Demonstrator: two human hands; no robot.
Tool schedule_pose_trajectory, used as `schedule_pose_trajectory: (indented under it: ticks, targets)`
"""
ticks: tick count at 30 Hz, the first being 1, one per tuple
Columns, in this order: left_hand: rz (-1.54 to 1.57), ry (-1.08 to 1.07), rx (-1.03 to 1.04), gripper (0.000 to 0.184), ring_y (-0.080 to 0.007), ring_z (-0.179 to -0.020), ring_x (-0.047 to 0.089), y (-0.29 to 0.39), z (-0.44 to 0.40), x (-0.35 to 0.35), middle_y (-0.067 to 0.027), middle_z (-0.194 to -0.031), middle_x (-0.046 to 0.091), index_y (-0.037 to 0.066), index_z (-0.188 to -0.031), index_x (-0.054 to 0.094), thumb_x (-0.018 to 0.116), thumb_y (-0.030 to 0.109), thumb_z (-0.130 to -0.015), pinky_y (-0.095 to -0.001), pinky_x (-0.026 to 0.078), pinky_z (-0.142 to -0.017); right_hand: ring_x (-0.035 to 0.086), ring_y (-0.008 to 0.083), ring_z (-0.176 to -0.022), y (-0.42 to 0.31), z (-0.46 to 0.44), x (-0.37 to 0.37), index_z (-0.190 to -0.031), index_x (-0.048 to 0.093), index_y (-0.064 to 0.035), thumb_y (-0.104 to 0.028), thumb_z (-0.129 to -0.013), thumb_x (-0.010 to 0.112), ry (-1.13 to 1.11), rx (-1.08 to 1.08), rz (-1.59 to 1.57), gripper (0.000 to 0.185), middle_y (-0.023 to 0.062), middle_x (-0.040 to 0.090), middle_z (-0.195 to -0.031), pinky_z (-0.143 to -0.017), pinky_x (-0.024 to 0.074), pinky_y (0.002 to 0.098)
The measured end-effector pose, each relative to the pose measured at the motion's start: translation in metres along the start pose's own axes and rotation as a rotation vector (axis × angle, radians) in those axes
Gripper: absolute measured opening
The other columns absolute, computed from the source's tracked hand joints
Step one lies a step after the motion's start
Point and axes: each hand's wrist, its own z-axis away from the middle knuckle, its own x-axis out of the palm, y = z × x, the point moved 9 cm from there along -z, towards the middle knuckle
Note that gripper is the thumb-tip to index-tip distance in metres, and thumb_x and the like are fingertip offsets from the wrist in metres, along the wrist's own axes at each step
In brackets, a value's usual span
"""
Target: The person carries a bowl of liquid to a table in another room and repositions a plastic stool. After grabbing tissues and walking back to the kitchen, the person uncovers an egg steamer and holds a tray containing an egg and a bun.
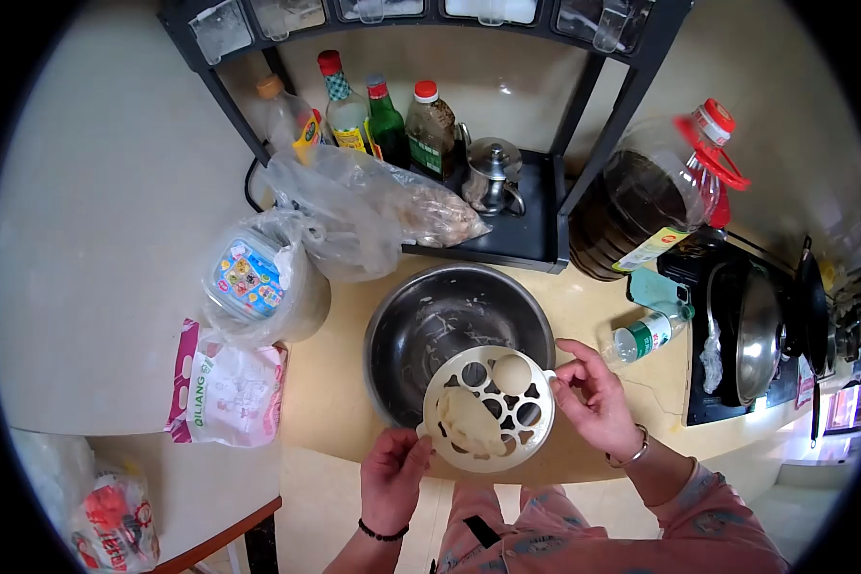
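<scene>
A round, pale steamer rack (438,383) with large holes is held between my two hands, over the near edge of a dark metal bowl (385,335). My left hand (392,474) pinches its lower left edge, and my right hand (591,397) grips the small tab on its right side. On the rack rest an egg (512,374) near the top and a flattened, cream-coloured piece of food (469,423), perhaps dough, at the lower left. Whitish smears mark the inside of the bowl.
Behind the bowl, a black rack (531,244) carries bottles (386,124), a metal pot (493,177) and a plastic bag (430,206). A large oil jug (641,191) stands right, near a lying bottle (651,333) and the stove (703,407). Bagged containers (258,277) sit left.
</scene>
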Motion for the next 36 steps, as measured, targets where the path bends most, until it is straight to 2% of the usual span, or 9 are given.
schedule_pose_trajectory:
  ticks: [5,7,12,18,21,23,28,30,36]
  targets:
    - [0.056,0.005,-0.050,0.004,-0.0064,-0.053,0.045,-0.001,0.004,-0.003,-0.0040,-0.070,0.057,0.003,-0.086,0.052,0.055,0.005,-0.085,-0.0184,0.033,-0.046,0.048,0.0056,-0.066,-0.008,0.003,0.001,-0.122,0.038,-0.0015,0.003,-0.080,0.053,0.000,0.001,0.040,0.045,0.0004,0.051,-0.071,-0.065,0.0417,0.0193]
    - [0.087,-0.016,-0.064,0.007,-0.0042,-0.060,0.049,-0.001,0.006,-0.002,-0.0012,-0.074,0.059,0.004,-0.089,0.053,0.057,0.008,-0.085,-0.0169,0.038,-0.052,0.049,0.0054,-0.067,-0.012,0.003,0.000,-0.122,0.038,-0.0015,0.003,-0.080,0.053,0.007,-0.008,0.043,0.045,0.0006,0.052,-0.072,-0.065,0.0416,0.0190]
    - [0.073,0.010,-0.041,0.007,-0.0055,-0.057,0.047,0.008,0.009,-0.002,-0.0024,-0.072,0.058,0.002,-0.090,0.053,0.056,0.007,-0.085,-0.0176,0.036,-0.050,0.051,0.0051,-0.070,-0.016,0.001,-0.001,-0.122,0.039,-0.0016,0.002,-0.081,0.053,0.015,0.000,0.029,0.044,0.0012,0.055,-0.075,-0.065,0.0416,0.0182]
    - [0.068,-0.036,-0.051,0.008,-0.0075,-0.058,0.049,0.003,0.006,0.006,-0.0032,-0.072,0.058,0.002,-0.090,0.054,0.055,0.007,-0.085,-0.0189,0.037,-0.052,0.050,0.0030,-0.071,-0.004,0.012,-0.008,-0.111,0.049,-0.0024,0.003,-0.084,0.052,0.033,0.050,-0.100,0.027,-0.0019,0.056,-0.079,-0.064,0.0404,0.0165]
    - [0.033,-0.064,-0.048,0.008,-0.0065,-0.061,0.050,0.003,0.007,0.017,-0.0019,-0.073,0.058,0.003,-0.090,0.054,0.055,0.009,-0.085,-0.0186,0.039,-0.054,0.051,0.0036,-0.071,0.002,0.024,-0.019,-0.105,0.053,-0.0014,0.000,-0.085,0.052,0.077,0.094,-0.135,0.021,-0.0013,0.057,-0.081,-0.064,0.0426,0.0181]
    - [0.016,-0.083,-0.057,0.009,-0.0053,-0.063,0.050,-0.001,0.007,0.025,-0.0008,-0.074,0.058,0.003,-0.090,0.054,0.055,0.010,-0.086,-0.0182,0.039,-0.054,0.050,0.0033,-0.071,0.012,0.035,-0.025,-0.104,0.054,-0.0017,-0.003,-0.086,0.053,0.085,0.207,-0.168,0.018,-0.0011,0.058,-0.082,-0.064,0.0424,0.0180]
    - [-0.007,-0.173,-0.083,0.009,-0.0064,-0.064,0.052,-0.012,0.009,0.042,-0.0012,-0.074,0.058,0.003,-0.090,0.055,0.057,0.011,-0.085,-0.0189,0.041,-0.055,0.050,0.0051,-0.066,0.018,0.056,-0.049,-0.102,0.055,0.0004,-0.005,-0.085,0.054,0.184,0.158,-0.253,0.017,-0.0002,0.058,-0.081,-0.061,0.0426,0.0192]
    - [-0.009,-0.175,-0.109,0.009,-0.0073,-0.064,0.053,-0.019,0.011,0.048,-0.0019,-0.075,0.059,0.003,-0.091,0.055,0.057,0.010,-0.084,-0.0193,0.041,-0.055,0.051,0.0067,-0.064,0.029,0.067,-0.055,-0.098,0.056,0.0030,-0.005,-0.085,0.055,0.178,0.302,-0.288,0.015,0.0011,0.059,-0.077,-0.061,0.0431,0.0202]
    - [-0.042,-0.212,-0.115,0.013,-0.0055,-0.065,0.053,-0.031,0.018,0.070,-0.0006,-0.076,0.059,0.003,-0.091,0.057,0.059,0.013,-0.084,-0.0187,0.041,-0.055,0.051,0.0076,-0.063,0.048,0.088,-0.075,-0.094,0.057,0.0045,-0.006,-0.084,0.056,0.218,0.366,-0.318,0.014,0.0026,0.058,-0.075,-0.060,0.0436,0.0208]
